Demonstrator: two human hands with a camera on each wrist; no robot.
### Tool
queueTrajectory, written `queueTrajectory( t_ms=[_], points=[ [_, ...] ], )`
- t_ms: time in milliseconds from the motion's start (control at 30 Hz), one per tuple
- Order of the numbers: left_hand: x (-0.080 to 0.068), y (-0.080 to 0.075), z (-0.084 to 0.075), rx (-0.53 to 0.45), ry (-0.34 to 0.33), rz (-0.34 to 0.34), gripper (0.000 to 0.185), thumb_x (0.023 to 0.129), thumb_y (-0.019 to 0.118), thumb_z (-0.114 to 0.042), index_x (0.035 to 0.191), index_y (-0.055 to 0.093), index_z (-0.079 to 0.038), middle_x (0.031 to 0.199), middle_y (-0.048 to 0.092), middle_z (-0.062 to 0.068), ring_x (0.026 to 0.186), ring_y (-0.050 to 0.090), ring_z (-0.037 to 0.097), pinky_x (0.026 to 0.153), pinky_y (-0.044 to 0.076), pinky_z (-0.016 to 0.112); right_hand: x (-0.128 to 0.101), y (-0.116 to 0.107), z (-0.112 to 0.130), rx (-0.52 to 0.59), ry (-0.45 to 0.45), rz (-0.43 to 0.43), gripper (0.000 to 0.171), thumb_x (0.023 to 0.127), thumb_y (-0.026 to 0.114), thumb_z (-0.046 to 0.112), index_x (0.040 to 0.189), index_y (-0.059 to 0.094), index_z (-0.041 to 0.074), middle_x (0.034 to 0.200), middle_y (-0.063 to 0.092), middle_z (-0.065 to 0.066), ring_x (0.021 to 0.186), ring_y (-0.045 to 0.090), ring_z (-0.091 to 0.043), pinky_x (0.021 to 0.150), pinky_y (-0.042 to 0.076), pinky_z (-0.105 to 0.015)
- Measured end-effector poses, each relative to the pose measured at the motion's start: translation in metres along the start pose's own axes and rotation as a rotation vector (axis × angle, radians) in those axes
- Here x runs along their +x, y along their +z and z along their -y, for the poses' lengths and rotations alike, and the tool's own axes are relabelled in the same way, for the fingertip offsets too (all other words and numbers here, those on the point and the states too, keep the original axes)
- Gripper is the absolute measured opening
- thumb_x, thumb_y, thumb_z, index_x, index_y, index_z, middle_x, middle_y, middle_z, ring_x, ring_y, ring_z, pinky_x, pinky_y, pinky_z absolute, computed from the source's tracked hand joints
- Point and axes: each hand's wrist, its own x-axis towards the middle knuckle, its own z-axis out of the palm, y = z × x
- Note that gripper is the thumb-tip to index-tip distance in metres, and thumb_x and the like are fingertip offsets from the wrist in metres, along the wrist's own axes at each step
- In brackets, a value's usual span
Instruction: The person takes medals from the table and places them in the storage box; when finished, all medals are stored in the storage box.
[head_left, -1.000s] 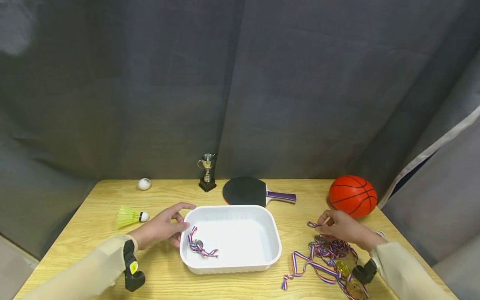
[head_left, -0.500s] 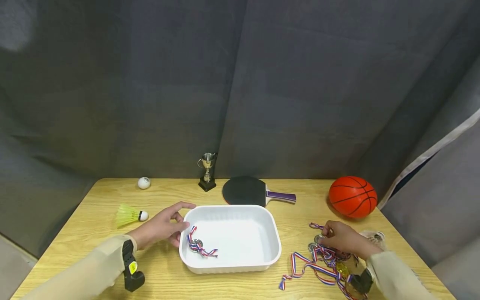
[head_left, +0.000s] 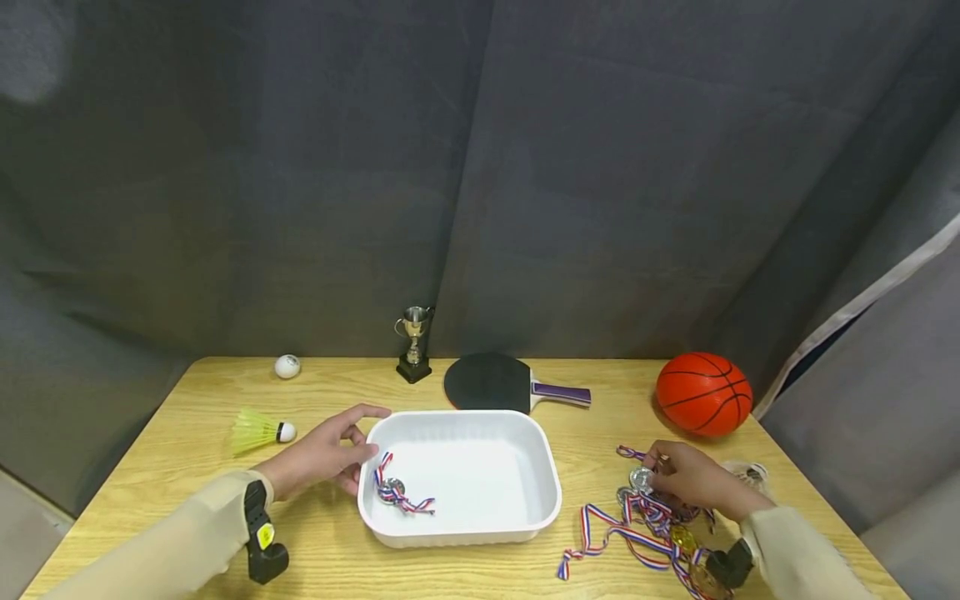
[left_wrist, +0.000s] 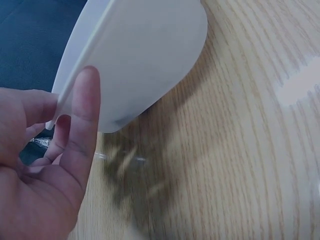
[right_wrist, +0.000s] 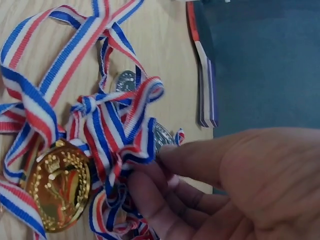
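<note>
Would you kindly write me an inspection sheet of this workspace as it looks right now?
Surface: light wooden table, grain visible.
Job's things: white tray at centre holds one silver medal with its ribbon; pile of medals with tangled red, white and blue ribbons lies to its right, a gold medal among them.
Clutter: shuttlecock, white ball, small trophy, paddle, basketball.
Hands: left hand rests against the tray's left rim, fingers relaxed; right hand pinches a silver medal from the pile.
Cables: nothing seen.
Surroundings: dark grey curtain behind the table.
</note>
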Motion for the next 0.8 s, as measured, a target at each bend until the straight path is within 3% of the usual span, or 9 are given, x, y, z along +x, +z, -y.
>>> queueTrajectory(
  t_ms=[167,400,633,800],
  points=[
    [0.000,0.000,-0.001,0.002,0.001,0.001,0.058,0.105,0.061,-0.010,0.159,0.039,-0.014,0.099,0.053,0.011,0.071,0.063,0.018,0.061,0.067,0.035,-0.002,-0.007,-0.003,0.110,-0.016,0.060,0.015,0.105,0.053,0.000,0.114,0.049,-0.011,0.082,0.062,-0.009,0.071,0.062,-0.016,0.057,0.058,-0.024],
    [-0.003,0.002,-0.003,-0.006,-0.001,-0.002,0.058,0.105,0.061,-0.010,0.159,0.039,-0.013,0.098,0.054,0.012,0.071,0.062,0.018,0.063,0.069,0.039,-0.004,-0.018,-0.002,0.261,-0.006,0.113,0.024,0.110,0.049,0.006,0.125,0.042,-0.012,0.087,0.064,-0.008,0.071,0.064,-0.013,0.066,0.063,-0.025],
    [-0.002,0.001,-0.001,-0.004,0.005,0.004,0.058,0.105,0.060,-0.011,0.159,0.038,-0.013,0.099,0.054,0.013,0.070,0.063,0.018,0.063,0.068,0.039,-0.009,-0.037,0.005,0.338,-0.100,0.101,0.036,0.112,0.050,0.015,0.132,0.038,-0.013,0.096,0.069,-0.006,0.080,0.066,-0.012,0.076,0.066,-0.028],
    [-0.002,0.001,-0.001,-0.004,-0.002,0.001,0.058,0.105,0.060,-0.011,0.159,0.038,-0.014,0.099,0.054,0.013,0.071,0.063,0.018,0.063,0.068,0.039,-0.014,-0.049,0.016,0.358,-0.131,0.024,0.035,0.111,0.052,0.017,0.131,0.042,-0.010,0.093,0.071,-0.001,0.081,0.068,-0.013,0.079,0.066,-0.027]
  ],
)
